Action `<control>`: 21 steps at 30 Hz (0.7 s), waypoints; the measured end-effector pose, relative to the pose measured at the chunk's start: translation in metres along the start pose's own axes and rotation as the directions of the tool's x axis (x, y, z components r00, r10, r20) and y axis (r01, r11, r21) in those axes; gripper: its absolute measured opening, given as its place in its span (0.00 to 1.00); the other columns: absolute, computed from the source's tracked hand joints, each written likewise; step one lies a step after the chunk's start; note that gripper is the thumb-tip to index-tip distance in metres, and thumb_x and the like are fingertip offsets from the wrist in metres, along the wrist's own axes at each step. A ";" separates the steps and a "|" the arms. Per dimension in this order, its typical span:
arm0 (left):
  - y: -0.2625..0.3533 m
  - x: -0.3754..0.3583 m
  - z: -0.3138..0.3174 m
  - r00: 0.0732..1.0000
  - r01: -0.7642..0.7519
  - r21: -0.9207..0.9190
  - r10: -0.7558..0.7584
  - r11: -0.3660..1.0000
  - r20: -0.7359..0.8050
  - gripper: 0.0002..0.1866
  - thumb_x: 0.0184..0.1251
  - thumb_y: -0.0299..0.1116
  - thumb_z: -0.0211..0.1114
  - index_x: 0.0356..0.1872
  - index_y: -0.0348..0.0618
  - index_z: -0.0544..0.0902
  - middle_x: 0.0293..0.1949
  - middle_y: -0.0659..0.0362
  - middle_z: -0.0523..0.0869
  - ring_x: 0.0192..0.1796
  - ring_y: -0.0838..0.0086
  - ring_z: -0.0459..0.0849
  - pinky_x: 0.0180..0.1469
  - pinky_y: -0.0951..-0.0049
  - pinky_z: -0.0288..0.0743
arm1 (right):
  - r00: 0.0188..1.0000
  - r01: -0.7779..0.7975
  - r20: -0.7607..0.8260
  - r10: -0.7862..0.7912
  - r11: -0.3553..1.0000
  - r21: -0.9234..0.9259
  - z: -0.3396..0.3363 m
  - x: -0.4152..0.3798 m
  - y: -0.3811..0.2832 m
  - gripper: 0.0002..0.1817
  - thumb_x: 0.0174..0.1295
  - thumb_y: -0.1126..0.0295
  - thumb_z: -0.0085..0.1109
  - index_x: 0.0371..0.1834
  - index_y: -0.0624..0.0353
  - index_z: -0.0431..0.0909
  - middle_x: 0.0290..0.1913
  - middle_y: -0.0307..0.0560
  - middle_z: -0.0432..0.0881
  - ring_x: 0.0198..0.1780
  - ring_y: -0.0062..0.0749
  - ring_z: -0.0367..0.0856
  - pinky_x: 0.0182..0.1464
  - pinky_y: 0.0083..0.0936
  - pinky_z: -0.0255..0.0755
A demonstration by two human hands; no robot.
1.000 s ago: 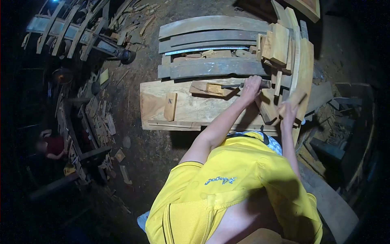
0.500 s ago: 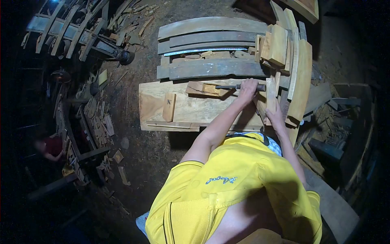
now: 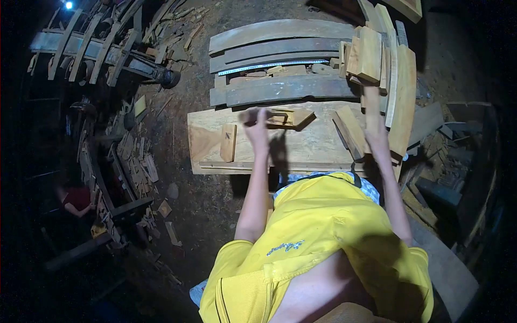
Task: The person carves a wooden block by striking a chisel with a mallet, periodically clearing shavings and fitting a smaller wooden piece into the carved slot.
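My left hand (image 3: 257, 129) is closed at the left end of a hollowed wooden block (image 3: 301, 119), which has a pale recess cut in its top, like a hand plane's body. Motion blurs that end, and the fingers partly hide it. On the right, my right hand (image 3: 378, 141) grips the lower part of a narrow strip of light wood (image 3: 371, 105), also smeared by motion. Between the hands a pale wooden block (image 3: 349, 129) lies slanted on the broad board (image 3: 207, 153). A small flat wood piece (image 3: 228, 142) rests towards the board's left end.
Curved grey planks (image 3: 285, 91) lie beyond the board, with a measuring strip (image 3: 269, 67) among them. Stacked blocks (image 3: 369, 54) and long curved boards (image 3: 404, 102) stand at the right. Wood scraps (image 3: 142, 167) litter the left floor; another person (image 3: 78, 200) is at far left.
My left hand has moved left from the chisel to the hollowed block's left end, and the chisel no longer shows plainly. My right hand has shifted slightly up and right with the strip.
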State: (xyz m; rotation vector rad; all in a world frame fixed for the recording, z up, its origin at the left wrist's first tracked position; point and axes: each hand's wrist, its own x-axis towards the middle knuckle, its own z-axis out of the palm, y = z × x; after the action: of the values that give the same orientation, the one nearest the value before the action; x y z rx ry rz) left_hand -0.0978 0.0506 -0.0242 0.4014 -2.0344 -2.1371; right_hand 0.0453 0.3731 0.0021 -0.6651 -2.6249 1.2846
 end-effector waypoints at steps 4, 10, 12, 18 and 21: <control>-0.037 0.003 -0.055 0.967 0.185 -0.392 -0.238 0.901 -0.092 0.15 0.61 0.34 0.64 0.46 0.39 0.76 0.38 0.61 0.82 0.36 0.74 0.81 0.41 0.71 0.76 | 0.871 0.418 0.280 -0.403 0.909 0.009 0.030 -0.009 -0.147 0.29 0.60 0.64 0.53 0.66 0.47 0.59 0.56 0.60 0.72 0.55 0.53 0.72 0.56 0.39 0.67; -0.066 -0.008 -0.067 0.955 0.205 -0.520 -0.287 0.829 -0.080 0.17 0.61 0.31 0.64 0.50 0.42 0.74 0.44 0.59 0.79 0.46 0.72 0.78 0.47 0.69 0.75 | -0.208 0.950 0.329 -0.921 -0.111 0.291 0.129 -0.032 -0.319 0.17 0.55 0.68 0.55 0.49 0.51 0.69 0.27 0.42 0.76 0.30 0.32 0.78 0.26 0.29 0.68; -0.082 -0.013 -0.074 0.958 0.173 -0.578 -0.272 0.797 -0.089 0.18 0.60 0.31 0.64 0.51 0.43 0.73 0.45 0.59 0.79 0.47 0.72 0.78 0.48 0.69 0.74 | -0.443 0.880 0.494 -0.748 -0.257 0.400 0.132 -0.037 -0.383 0.10 0.55 0.62 0.56 0.39 0.50 0.75 0.31 0.42 0.80 0.38 0.32 0.80 0.33 0.30 0.73; -0.052 -0.022 -0.064 0.956 0.134 -0.601 -0.263 0.788 -0.132 0.15 0.58 0.31 0.67 0.45 0.44 0.75 0.42 0.64 0.78 0.46 0.77 0.75 0.50 0.68 0.71 | -0.352 0.817 0.914 -0.203 -0.543 0.194 0.251 -0.025 -0.391 0.14 0.56 0.53 0.56 0.39 0.46 0.82 0.38 0.41 0.83 0.39 0.35 0.82 0.32 0.34 0.76; -0.050 -0.017 -0.062 0.957 0.154 -0.623 -0.273 0.767 -0.100 0.14 0.59 0.28 0.65 0.46 0.43 0.75 0.41 0.64 0.79 0.45 0.77 0.76 0.49 0.71 0.72 | -0.130 0.796 0.986 -0.100 -0.604 0.044 0.260 -0.040 -0.401 0.15 0.56 0.54 0.56 0.41 0.47 0.83 0.43 0.42 0.83 0.42 0.38 0.81 0.35 0.36 0.77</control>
State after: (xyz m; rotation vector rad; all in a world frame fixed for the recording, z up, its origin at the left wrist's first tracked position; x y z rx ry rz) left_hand -0.0598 -0.0007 -0.0749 0.7180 -1.1345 -2.6142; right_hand -0.1319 -0.0459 0.1549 2.0358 -2.3227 -1.1358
